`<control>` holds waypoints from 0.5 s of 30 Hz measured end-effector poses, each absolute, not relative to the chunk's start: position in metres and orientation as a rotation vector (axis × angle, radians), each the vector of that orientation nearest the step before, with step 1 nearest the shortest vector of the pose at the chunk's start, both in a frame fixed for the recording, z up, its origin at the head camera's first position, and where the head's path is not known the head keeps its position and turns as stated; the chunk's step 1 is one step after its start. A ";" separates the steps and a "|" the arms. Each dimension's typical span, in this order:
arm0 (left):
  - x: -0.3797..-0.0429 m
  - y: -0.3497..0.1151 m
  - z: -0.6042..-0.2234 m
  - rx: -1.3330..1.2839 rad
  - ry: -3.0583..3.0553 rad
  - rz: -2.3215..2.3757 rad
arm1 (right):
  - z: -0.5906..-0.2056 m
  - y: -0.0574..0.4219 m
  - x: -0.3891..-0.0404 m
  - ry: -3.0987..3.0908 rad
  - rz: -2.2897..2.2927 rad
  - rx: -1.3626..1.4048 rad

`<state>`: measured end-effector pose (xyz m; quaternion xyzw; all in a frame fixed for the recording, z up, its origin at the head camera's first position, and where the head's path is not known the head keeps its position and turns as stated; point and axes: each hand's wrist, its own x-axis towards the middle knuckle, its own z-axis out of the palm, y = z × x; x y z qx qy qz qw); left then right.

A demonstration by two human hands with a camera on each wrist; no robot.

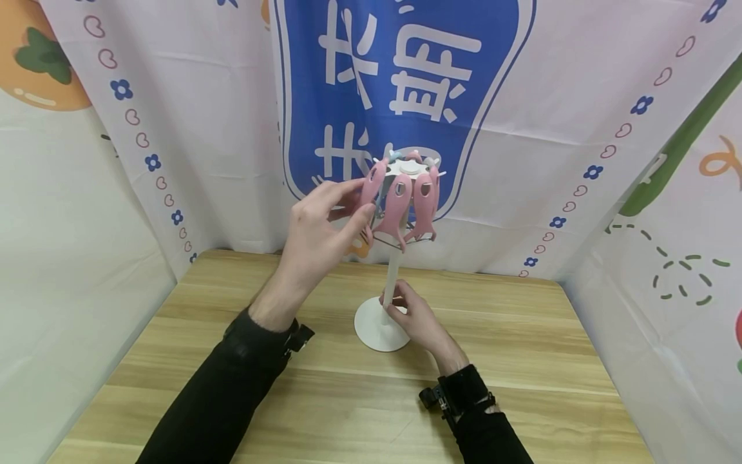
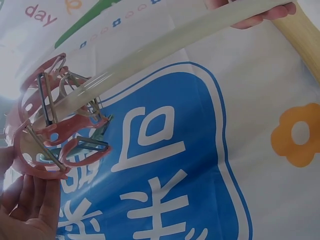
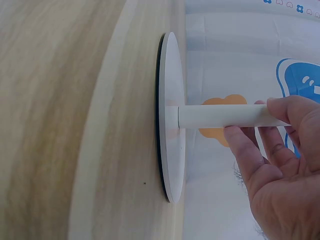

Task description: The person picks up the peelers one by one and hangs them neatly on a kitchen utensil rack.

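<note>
A white stand with a round base (image 1: 373,332) and an upright pole (image 3: 215,116) stands on the table. Several pink peelers (image 1: 397,206) hang from hooks on its white top (image 1: 409,167), with bluish and greyish ones partly hidden behind. Metal blades cross their lower ends in the left wrist view. My left hand (image 1: 317,225) pinches the leftmost pink peeler (image 2: 25,155) between thumb and fingers, up at the hook ring. Lower down, my right hand (image 1: 418,317) holds the pole just above the base, thumb on one side and fingers on the other.
Under the stand lies a wood-grain table (image 1: 324,412). Right behind it hangs a white printed cloth (image 1: 220,161) with a blue panel (image 1: 371,77). More printed cloth closes off both sides. Each wrist wears a black strap with a small camera.
</note>
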<state>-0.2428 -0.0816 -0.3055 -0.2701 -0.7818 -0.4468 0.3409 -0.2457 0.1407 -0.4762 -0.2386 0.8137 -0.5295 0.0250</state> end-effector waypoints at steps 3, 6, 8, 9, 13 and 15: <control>-0.245 -0.081 -0.307 -0.709 -2.056 -1.165 | -0.481 0.141 -0.249 2.516 -1.633 -0.726; -0.247 -0.080 -0.309 -0.725 -2.073 -1.183 | -0.495 0.141 -0.256 2.533 -1.641 -0.708; -0.248 -0.080 -0.311 -0.738 -2.079 -1.197 | -0.503 0.142 -0.261 2.544 -1.648 -0.701; -0.248 -0.080 -0.311 -0.743 -2.082 -1.202 | -0.508 0.142 -0.264 2.549 -1.647 -0.698; -0.250 -0.080 -0.315 -0.759 -2.092 -1.209 | -0.513 0.143 -0.267 2.549 -1.644 -0.703; -0.250 -0.081 -0.317 -0.762 -2.095 -1.215 | -0.513 0.144 -0.267 2.551 -1.642 -0.701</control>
